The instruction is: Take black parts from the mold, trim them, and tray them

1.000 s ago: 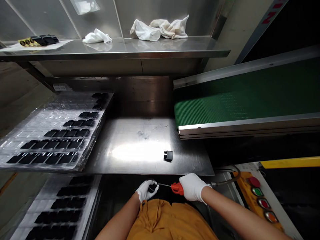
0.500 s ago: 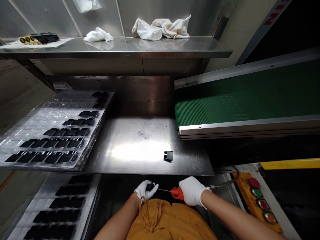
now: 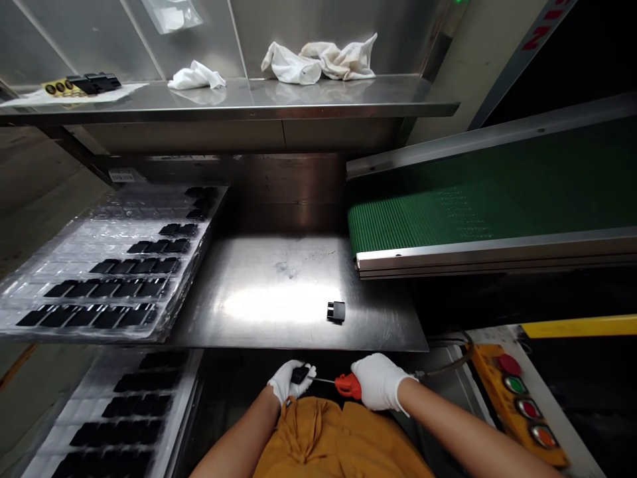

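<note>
My left hand (image 3: 288, 381), in a white glove, is closed around a small black plastic part (image 3: 299, 374) in front of my waist. In my gloved right hand (image 3: 381, 382) is a red air blow gun (image 3: 348, 386), its thin metal nozzle pointing left at the part. The nozzle tip comes right up to the part; whether the two touch I cannot tell. A hose (image 3: 450, 362) runs from behind my right hand. Another black plastic part (image 3: 336, 311) lies on the steel table (image 3: 279, 265), beyond both hands.
Clear plastic trays (image 3: 64, 242) with rows of black parts are stacked at left, and more trays (image 3: 89, 392) sit lower. A green conveyor belt (image 3: 488, 192) stands at right, above a yellow button box (image 3: 517, 405). White cloths (image 3: 293, 64) lie on the steel shelf (image 3: 239, 109).
My right hand has moved slightly left with the air blow gun, bringing its nozzle closer to the part. The black part in my left hand has turned a little.
</note>
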Available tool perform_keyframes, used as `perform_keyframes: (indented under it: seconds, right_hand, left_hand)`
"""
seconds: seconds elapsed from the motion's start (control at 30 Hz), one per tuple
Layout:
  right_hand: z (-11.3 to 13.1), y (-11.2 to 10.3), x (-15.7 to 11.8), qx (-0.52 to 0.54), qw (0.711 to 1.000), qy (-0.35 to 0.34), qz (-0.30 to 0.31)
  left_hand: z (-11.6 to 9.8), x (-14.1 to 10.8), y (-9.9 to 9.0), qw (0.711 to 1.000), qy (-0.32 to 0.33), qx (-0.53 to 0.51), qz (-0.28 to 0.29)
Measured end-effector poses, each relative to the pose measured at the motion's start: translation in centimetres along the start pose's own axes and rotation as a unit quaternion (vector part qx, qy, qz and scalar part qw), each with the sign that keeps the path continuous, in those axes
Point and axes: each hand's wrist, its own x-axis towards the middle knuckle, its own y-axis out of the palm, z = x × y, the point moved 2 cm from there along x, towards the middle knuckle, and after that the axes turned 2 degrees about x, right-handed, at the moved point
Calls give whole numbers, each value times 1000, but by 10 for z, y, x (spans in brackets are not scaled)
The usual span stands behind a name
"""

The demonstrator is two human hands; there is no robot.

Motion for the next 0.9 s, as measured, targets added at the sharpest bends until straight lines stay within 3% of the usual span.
perform_keyframes:
  seconds: [0.33,0.77,0.9]
  right_hand:
    - [10,2,2,2,1000,-1,-5]
    - [9,8,9,9,999,14,27]
    - [8,4,8,17,1000,10,11]
  left_hand:
    - [1,-4,2,999,39,-24,2]
    - [0,-3,-2,1000,12,-10,-7]
    - [-2,-4,-3,1000,10,-14,-16]
